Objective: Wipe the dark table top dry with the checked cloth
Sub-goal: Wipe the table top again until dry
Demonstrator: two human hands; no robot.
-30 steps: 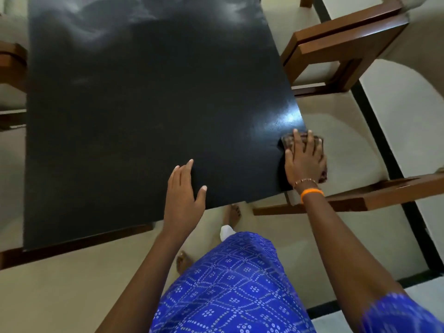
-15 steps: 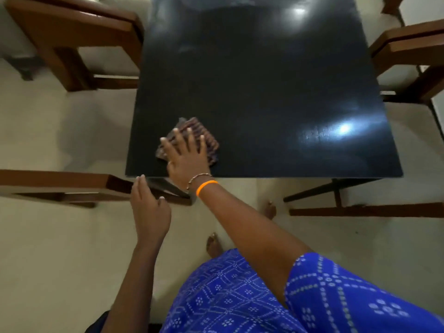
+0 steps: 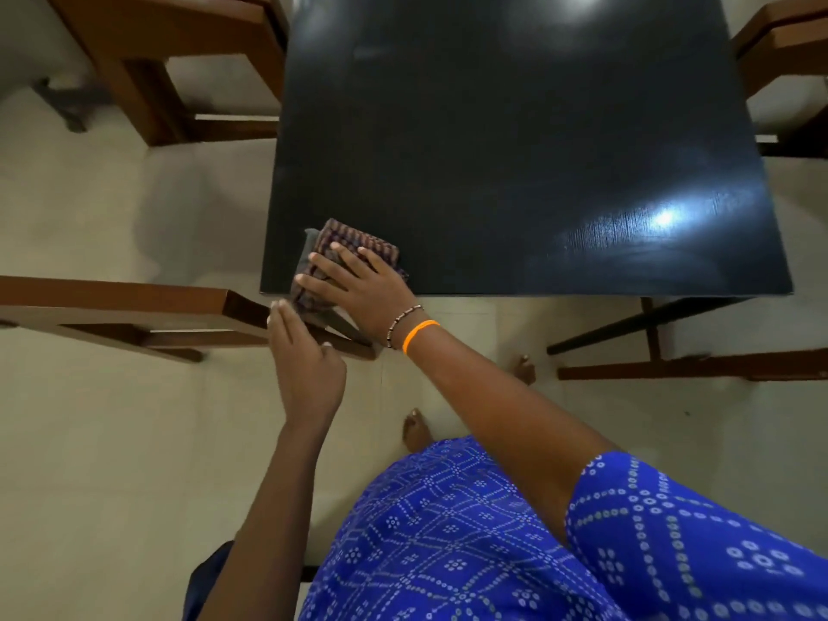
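Here the right hand (image 3: 365, 291) presses flat, fingers spread, on the folded brown checked cloth (image 3: 349, 251) at the glossy dark desk (image 3: 515, 150) corner; left hand (image 3: 307, 372) hovers open; best to sweep in overlapping strokes.

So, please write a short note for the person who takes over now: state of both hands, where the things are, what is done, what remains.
Right hand: flat, fingers straight, pressing the folded brown checked cloth at the near left corner of the dark glossy table top; part of the cloth hangs over the edge.
Left hand: open, below that corner, holding nothing.
Done: cannot tell which areas are dry.
Left: wipe the remaining top.
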